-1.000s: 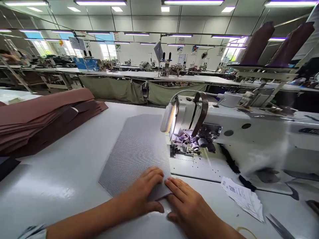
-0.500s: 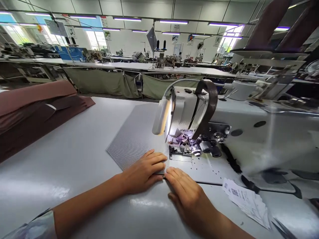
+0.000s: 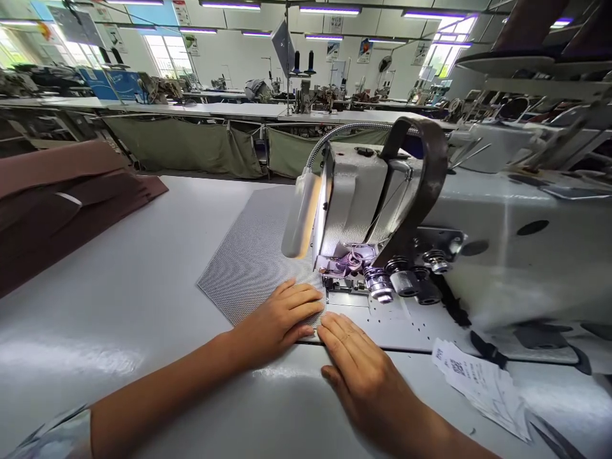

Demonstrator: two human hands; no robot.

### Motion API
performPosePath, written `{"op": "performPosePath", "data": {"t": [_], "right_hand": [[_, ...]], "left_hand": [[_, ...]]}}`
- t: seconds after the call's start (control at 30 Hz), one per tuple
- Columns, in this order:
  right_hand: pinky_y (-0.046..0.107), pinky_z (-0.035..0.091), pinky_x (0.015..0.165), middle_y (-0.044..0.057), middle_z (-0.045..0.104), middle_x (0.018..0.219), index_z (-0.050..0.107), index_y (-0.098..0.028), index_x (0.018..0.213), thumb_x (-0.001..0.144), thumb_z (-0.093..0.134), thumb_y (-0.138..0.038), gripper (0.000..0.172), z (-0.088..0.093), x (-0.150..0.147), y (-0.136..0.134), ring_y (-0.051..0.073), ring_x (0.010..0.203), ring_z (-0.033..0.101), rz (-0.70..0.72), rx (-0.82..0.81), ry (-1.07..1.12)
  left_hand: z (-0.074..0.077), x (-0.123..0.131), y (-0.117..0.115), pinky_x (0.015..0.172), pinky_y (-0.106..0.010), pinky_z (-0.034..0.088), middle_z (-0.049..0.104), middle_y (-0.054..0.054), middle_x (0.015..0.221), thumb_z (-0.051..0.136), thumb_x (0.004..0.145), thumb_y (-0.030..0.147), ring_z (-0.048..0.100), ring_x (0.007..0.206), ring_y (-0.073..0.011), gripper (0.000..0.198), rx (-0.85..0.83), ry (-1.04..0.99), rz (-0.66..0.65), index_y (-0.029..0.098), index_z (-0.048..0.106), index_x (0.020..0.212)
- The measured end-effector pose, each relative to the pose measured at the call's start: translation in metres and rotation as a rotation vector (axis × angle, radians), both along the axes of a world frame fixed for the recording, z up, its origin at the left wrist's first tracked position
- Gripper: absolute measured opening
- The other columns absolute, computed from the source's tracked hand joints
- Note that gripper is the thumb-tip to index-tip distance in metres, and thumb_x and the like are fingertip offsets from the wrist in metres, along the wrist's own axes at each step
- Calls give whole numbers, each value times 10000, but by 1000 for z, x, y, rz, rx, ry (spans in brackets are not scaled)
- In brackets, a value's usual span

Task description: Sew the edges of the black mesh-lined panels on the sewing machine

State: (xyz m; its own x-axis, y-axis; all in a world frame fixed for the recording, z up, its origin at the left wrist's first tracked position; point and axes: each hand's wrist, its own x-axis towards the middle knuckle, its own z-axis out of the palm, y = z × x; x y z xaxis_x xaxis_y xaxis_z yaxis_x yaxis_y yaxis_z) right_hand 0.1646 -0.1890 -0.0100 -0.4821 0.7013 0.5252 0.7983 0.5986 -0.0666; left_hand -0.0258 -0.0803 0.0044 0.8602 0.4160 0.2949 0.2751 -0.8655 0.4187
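A grey mesh-textured fabric panel point(image 3: 243, 255) lies flat on the white table, its right edge at the presser foot point(image 3: 342, 285) of a sewing machine point(image 3: 356, 197). My left hand point(image 3: 282, 315) rests on the panel's near part, fingers stretched toward the needle area. Beside it, my right hand point(image 3: 356, 354) lies flat with extended fingers, the fingertips at the panel's near right corner. Both hands are open, just in front of the machine head. A lit lamp point(image 3: 301, 213) on a flexible metal neck hangs by the machine and hides part of the panel.
Folded maroon fabric point(image 3: 62, 204) is piled at the left. Paper labels point(image 3: 480, 386) lie at the right, with scissors point(image 3: 554, 440) beside them. Thread cones stand on a rack at upper right. Behind are more sewing tables with green cloth skirts point(image 3: 186, 145).
The camera view has shifted slightly, so the machine looks closer. The panel and both hands have moved a little away from me, along the machine's edge.
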Motion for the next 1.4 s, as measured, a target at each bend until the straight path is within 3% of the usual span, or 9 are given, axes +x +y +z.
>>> {"op": "performPosePath", "data": {"t": [0.23,0.37,0.5,0.63,0.7,0.83,0.93,1.1,1.4], "right_hand": [[490,481,987,209,542,1276,504,34,1251,857,442,-87,417,-1,0,0,294,1231,481,4,-16,-6],[491,452,1020,205,510,1313,477,27,1282,863,432,-94,439,-2,-1,0,290,1263,444,-17,-53,-6],[474,429,1043,193,505,1322,464,9,1296,872,430,-104,440,3,1,1,276,1268,435,-13,-76,9],[411,485,951,130,627,1141,549,-82,1191,888,428,-103,326,12,10,6,234,1099,561,-35,-116,148],[382,508,856,87,658,1036,581,-135,1125,890,443,-124,274,17,15,13,215,973,605,-112,-193,234],[319,472,714,26,665,936,625,-207,1030,857,486,-182,223,23,16,30,182,819,607,-296,-473,353],[283,411,667,-1,641,785,648,-228,930,842,502,-241,171,25,12,43,162,725,569,-400,-590,396],[237,292,519,-55,475,523,646,-215,773,788,554,-309,133,25,7,59,120,526,437,-474,-643,422],[221,287,498,-73,445,518,659,-216,751,732,630,-368,156,24,7,67,101,513,417,-505,-711,463]], "left_hand": [[1,1,1,1107,-397,200,539,-85,1280,432,973,324,437,1227,-209,295,16,-34,-9,193,507,1226],[2,2,5,1015,-357,315,587,-80,1158,436,973,340,469,1141,-205,282,50,-84,-33,176,530,1182],[4,6,4,856,-308,405,609,-90,957,387,991,263,505,948,-193,253,219,-75,-82,116,593,998],[11,12,-1,685,-285,403,603,-82,813,335,972,119,486,749,-177,318,416,109,-92,102,625,844],[16,17,-1,640,-268,386,607,-58,770,410,954,150,503,732,-169,286,325,133,15,128,647,796],[27,28,8,581,-219,350,650,5,701,632,833,233,557,699,-137,110,-148,157,332,192,695,753],[37,37,16,514,-215,309,637,22,605,681,757,287,524,574,-117,134,-337,258,439,184,686,673],[51,47,25,496,-208,308,633,8,579,664,683,171,520,544,-118,85,-324,358,407,168,672,599],[50,55,32,475,-233,273,571,-10,546,622,635,155,485,516,-138,65,-225,438,388,158,614,571]]}}
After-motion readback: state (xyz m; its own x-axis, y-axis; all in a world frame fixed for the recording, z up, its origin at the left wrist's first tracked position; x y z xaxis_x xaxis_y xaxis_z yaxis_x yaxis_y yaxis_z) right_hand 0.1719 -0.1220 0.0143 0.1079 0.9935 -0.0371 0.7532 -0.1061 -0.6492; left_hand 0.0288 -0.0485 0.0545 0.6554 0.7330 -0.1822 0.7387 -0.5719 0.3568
